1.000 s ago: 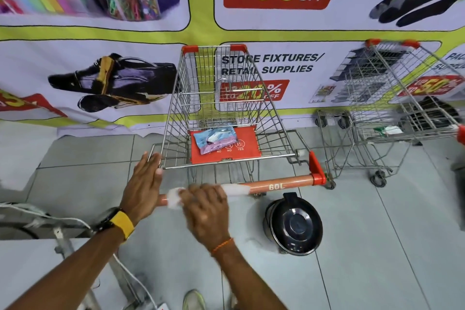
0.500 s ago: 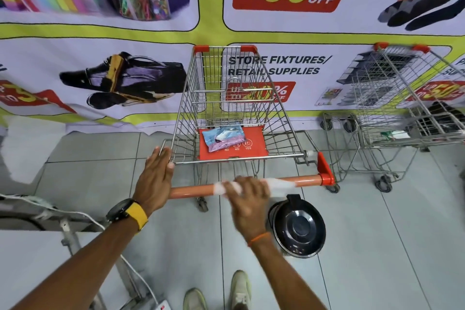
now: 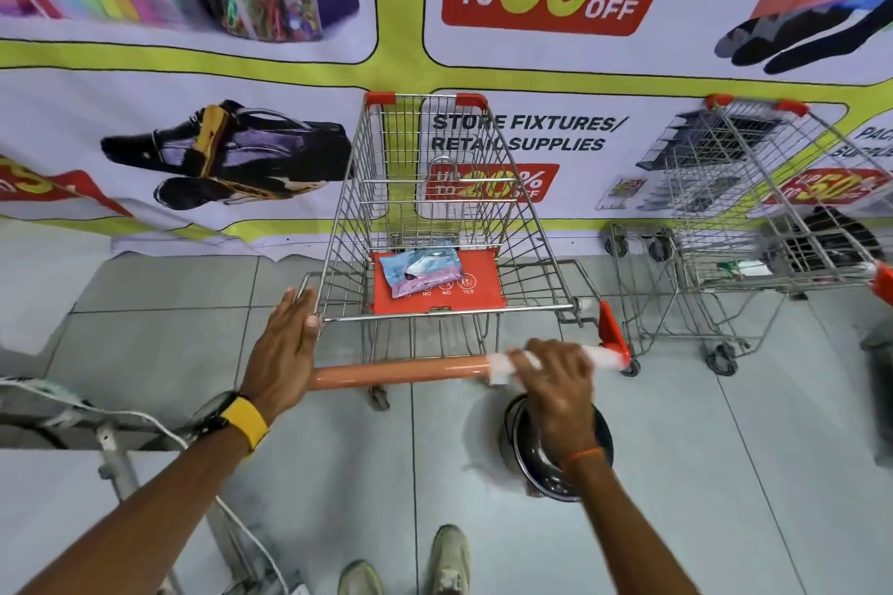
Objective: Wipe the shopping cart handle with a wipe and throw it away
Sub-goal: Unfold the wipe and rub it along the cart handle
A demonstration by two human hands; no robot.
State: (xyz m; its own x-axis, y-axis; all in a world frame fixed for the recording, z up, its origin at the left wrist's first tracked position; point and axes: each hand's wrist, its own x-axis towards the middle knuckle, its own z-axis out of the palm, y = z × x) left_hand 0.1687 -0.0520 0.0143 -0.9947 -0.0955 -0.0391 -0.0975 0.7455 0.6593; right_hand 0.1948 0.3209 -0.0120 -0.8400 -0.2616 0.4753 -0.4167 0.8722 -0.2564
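A wire shopping cart (image 3: 435, 208) stands in front of me with an orange handle (image 3: 396, 372) across its near end. My right hand (image 3: 555, 382) is closed around a white wipe (image 3: 601, 357) wrapped on the handle's right end, by the red end cap. My left hand (image 3: 285, 353) rests on the handle's left end and the cart's wire rim, fingers extended forward. A blue and pink wipes packet (image 3: 419, 267) lies on the red child-seat flap inside the cart.
A black round-lidded bin (image 3: 555, 444) sits on the tiled floor under my right hand. A second wire cart (image 3: 754, 208) stands to the right. A printed banner wall (image 3: 193, 150) is behind both carts. A metal frame with a white cable (image 3: 111, 430) is at the left.
My right hand has slid the wipe along the handle from the left end to the right end. My left hand has stayed at the left end.
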